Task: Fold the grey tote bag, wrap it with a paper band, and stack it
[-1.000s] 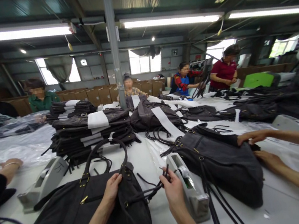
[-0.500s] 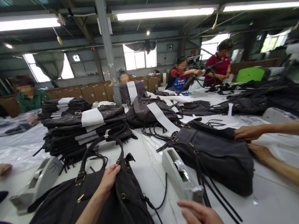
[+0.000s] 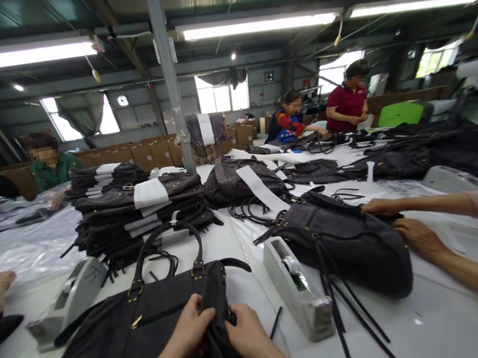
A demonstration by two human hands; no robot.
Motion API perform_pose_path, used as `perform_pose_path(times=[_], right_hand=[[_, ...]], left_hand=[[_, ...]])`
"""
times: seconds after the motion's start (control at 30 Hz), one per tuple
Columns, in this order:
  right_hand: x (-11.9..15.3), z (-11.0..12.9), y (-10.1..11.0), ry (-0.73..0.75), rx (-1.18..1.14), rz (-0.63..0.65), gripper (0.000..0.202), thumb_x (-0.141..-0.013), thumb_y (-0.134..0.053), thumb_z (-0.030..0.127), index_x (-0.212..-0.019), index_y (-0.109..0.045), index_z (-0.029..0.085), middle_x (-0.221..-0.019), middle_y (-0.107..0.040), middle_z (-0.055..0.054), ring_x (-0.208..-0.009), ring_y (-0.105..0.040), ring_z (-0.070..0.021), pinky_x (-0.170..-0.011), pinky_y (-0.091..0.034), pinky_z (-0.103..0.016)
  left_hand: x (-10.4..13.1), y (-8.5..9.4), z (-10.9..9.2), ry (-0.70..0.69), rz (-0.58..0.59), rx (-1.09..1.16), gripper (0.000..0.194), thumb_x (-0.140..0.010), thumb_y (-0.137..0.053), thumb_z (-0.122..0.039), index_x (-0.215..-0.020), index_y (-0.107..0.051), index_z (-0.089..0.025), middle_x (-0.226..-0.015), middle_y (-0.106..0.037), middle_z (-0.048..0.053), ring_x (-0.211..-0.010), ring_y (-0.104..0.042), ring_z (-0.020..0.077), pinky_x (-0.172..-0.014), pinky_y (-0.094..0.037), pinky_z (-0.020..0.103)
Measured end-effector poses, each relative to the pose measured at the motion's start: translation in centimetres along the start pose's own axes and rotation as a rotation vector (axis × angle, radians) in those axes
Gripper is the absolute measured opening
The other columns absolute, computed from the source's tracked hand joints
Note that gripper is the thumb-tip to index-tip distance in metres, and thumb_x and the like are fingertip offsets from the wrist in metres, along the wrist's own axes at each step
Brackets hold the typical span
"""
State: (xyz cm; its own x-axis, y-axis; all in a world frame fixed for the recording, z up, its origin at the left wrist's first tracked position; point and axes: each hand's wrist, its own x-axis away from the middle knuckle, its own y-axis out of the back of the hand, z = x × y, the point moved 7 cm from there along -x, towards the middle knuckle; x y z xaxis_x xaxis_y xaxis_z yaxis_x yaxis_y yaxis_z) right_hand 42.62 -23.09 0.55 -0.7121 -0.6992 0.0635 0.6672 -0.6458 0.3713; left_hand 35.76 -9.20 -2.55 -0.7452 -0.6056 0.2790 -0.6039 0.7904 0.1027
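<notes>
On the bag [image 3: 111, 343] now, right hand [image 3: 249, 333]

readable text: basically zero, tbh | grey wedge-shaped plastic tape dispenser [image 3: 64, 305]: one dark character, looks handwritten, near its side's upper right corner, can't make it out | bright blue fabric apron [image 3: 287, 134]: whitish marks, way too blurry

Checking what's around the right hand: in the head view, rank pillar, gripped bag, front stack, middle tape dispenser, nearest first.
1. Bag: touching the right hand, mostly left.
2. Dispenser: just right.
3. Stack: farther, ahead and left.
4. Pillar: behind the stack.
</notes>
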Motion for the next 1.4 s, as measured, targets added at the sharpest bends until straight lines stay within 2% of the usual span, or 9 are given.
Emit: perform_pose_path(times=[0.1, 0.3, 0.47, 0.57, 0.77, 0.93, 1.07, 1.17, 1.4], right_hand=[[-0.1, 0.4, 2.4, 0.001, 0.161, -0.105, 0.016, -0.074, -0.054, 0.022, -0.067, -0.067, 0.017, -0.071, -0.071, -0.004, -0.071, -0.064, -0.0200, -0.059, -0.038, -0.025], [1.6, -5.0, 5.0, -0.127, 0.614, -0.200, 0.017, -0.078, -0.053, 0.022, -0.083, -0.069, 0.016, -0.080, -0.069, -0.012, -0.079, -0.065, -0.0257, -0.068, -0.045, -0.032], [0.9, -1.3, 4.7, 0.237, 0.581, -0.300, 0.037, -0.086, -0.040, 0.016, -0.118, -0.059, 0.018, -0.106, -0.064, -0.012, -0.101, -0.059, -0.0232, -0.091, -0.046, -0.036], [-1.4, -0.3, 3.1, 0.369, 0.443, -0.217, 0.047, -0.087, -0.032, 0.010, -0.129, -0.051, 0.015, -0.126, -0.057, -0.012, -0.119, -0.051, -0.0189, -0.102, -0.042, -0.034], [-5.0, -4.1, -2.8, 0.296, 0.601, 0.085, 0.063, -0.078, -0.038, 0.003, -0.140, -0.040, 0.017, -0.152, -0.030, -0.010, -0.138, -0.030, -0.0267, -0.110, -0.029, -0.051], [-5.8, -4.0, -0.9, 0.236, 0.347, 0.115, 0.057, -0.082, -0.046, 0.012, -0.139, -0.041, 0.020, -0.144, -0.045, -0.008, -0.132, -0.040, -0.0209, -0.108, -0.032, -0.040], [-3.1, -3.9, 4.2, 0.203, 0.223, 0.034, 0.045, -0.093, -0.028, 0.024, -0.132, -0.050, 0.018, -0.123, -0.063, -0.008, -0.111, -0.058, -0.0152, -0.096, -0.045, -0.031], [1.5, -4.3, 6.4, 0.175, 0.173, 0.028, 0.038, -0.091, -0.038, 0.032, -0.115, -0.063, 0.017, -0.108, -0.068, -0.008, -0.100, -0.063, -0.0184, -0.088, -0.048, -0.032], [7.5, -3.0, 4.9, 0.117, 0.397, 0.092, 0.025, -0.081, -0.058, 0.036, -0.094, -0.070, 0.018, -0.079, -0.067, -0.003, -0.074, -0.060, -0.0163, -0.066, -0.044, -0.025]], left_hand=[[-0.1, 0.9, -0.5, -0.019, -0.030, 0.036, 0.021, -0.065, -0.065, -0.026, -0.080, -0.054, -0.018, -0.065, -0.065, 0.000, -0.061, -0.063, 0.0161, -0.057, -0.049, 0.024], [0.4, -0.5, 0.9, 0.010, -0.001, 0.014, 0.019, -0.066, -0.063, -0.028, -0.078, -0.051, -0.019, -0.057, -0.061, -0.002, -0.044, -0.055, 0.0126, -0.041, -0.038, 0.020], [0.5, -2.2, 0.9, -0.017, 0.044, -0.009, 0.045, -0.070, -0.061, -0.036, -0.111, -0.050, -0.020, -0.054, -0.056, -0.007, -0.035, -0.044, 0.0093, -0.033, -0.028, 0.017], [0.4, -2.5, 0.3, -0.031, 0.064, -0.001, 0.070, -0.071, -0.061, -0.039, -0.133, -0.038, -0.016, -0.057, -0.058, -0.005, -0.037, -0.045, 0.0106, -0.034, -0.031, 0.019], [-0.8, -4.7, 0.2, -0.038, 0.050, -0.115, 0.085, -0.068, -0.062, -0.034, -0.141, -0.031, -0.003, -0.068, -0.063, 0.000, -0.071, -0.062, 0.0180, -0.070, -0.048, 0.027], [0.5, -5.0, -0.4, 0.052, 0.078, -0.189, 0.091, -0.065, -0.065, -0.027, -0.145, -0.026, -0.011, -0.064, -0.064, 0.000, -0.053, -0.060, 0.0177, -0.059, -0.049, 0.028], [4.4, -4.0, -1.4, 0.096, 0.140, -0.221, 0.091, -0.070, -0.062, -0.031, -0.148, -0.016, -0.019, -0.059, -0.063, -0.001, -0.034, -0.051, 0.0156, -0.036, -0.039, 0.024], [6.6, -4.1, -1.6, 0.123, 0.162, -0.223, 0.088, -0.076, -0.054, -0.033, -0.148, -0.005, -0.021, -0.049, -0.057, -0.004, -0.034, -0.052, 0.0174, -0.031, -0.034, 0.021], [6.5, -5.2, -3.5, -0.006, 0.168, -0.311, 0.063, -0.075, -0.046, -0.025, -0.136, -0.035, -0.015, -0.043, -0.051, -0.007, -0.029, -0.046, 0.0131, -0.028, -0.032, 0.018]])
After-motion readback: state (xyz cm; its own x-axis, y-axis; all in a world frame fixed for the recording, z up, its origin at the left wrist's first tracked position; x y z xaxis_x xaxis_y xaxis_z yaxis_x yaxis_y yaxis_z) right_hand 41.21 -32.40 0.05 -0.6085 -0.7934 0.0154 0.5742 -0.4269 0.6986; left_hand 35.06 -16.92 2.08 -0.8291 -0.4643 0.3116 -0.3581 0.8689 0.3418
